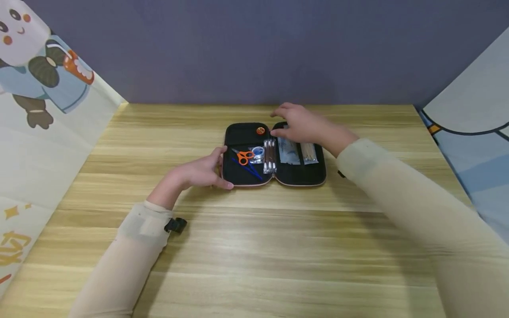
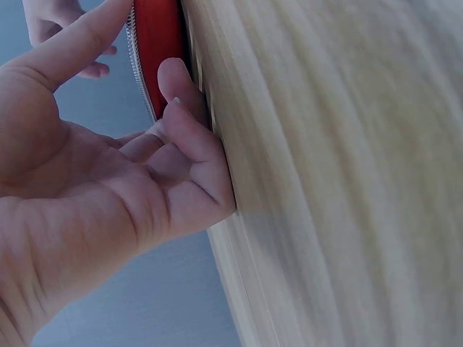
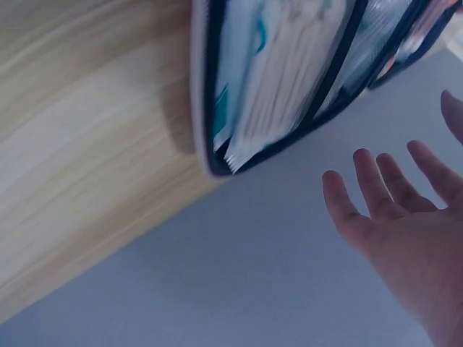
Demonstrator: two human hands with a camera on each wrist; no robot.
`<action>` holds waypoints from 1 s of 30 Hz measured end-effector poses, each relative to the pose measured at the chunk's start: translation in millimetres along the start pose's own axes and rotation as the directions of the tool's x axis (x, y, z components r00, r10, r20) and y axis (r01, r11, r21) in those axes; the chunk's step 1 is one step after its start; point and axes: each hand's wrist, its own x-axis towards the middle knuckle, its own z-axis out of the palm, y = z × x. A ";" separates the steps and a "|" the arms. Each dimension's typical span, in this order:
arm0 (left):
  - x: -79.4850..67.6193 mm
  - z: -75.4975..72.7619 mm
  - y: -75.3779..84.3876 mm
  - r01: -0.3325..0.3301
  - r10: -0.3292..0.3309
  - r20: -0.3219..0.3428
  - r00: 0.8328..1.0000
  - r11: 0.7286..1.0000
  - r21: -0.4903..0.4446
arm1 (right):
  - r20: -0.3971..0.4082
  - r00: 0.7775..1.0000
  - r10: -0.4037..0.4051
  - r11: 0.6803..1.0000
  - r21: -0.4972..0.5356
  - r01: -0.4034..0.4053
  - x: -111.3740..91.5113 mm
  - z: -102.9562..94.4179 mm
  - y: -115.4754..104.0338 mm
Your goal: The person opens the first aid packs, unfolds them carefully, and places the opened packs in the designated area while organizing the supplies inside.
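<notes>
An open black-lined zip case (image 1: 300,177) lies flat on the table, its two halves spread. My left hand (image 1: 199,171) grips its left edge; in the left wrist view, curled fingers meet the red zippered side (image 2: 160,54). Fingers spread and holding nothing, my right hand (image 1: 304,126) hovers over the far edge of the right half. Orange-handled scissors (image 1: 244,158), blue tweezers (image 1: 254,171), a bagged blue roll (image 1: 258,153) and a pack of cotton swabs (image 1: 269,157) sit in the left half. Clear packets (image 1: 288,152) and a pack of thin sticks (image 1: 309,152) fill the right half.
The wood-grain table (image 1: 254,247) ends at a dark blue-grey wall panel (image 1: 246,53). Printed cartoon panels (image 1: 32,132) stand at both sides. A small orange round badge (image 1: 260,130) lies on the left half's lining.
</notes>
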 end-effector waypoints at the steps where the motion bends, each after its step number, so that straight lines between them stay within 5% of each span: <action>1: 0.3 -0.2 -0.1 -0.001 0.001 -0.001 1.000 1.000 0.002 | 0.005 1.000 -0.009 1.000 -0.006 0.009 1.5 2.2 -3.0; 12: 1.6 -0.5 -0.1 -0.005 0.005 -0.004 1.000 1.000 0.007 | 0.072 0.996 -0.052 0.999 -0.006 0.053 7.6 26.5 -11.5; 30: 2.4 0.1 1.3 0.003 -0.003 -0.002 1.000 1.000 0.010 | 0.044 0.995 -0.085 0.996 0.032 0.084 7.0 28.2 -13.8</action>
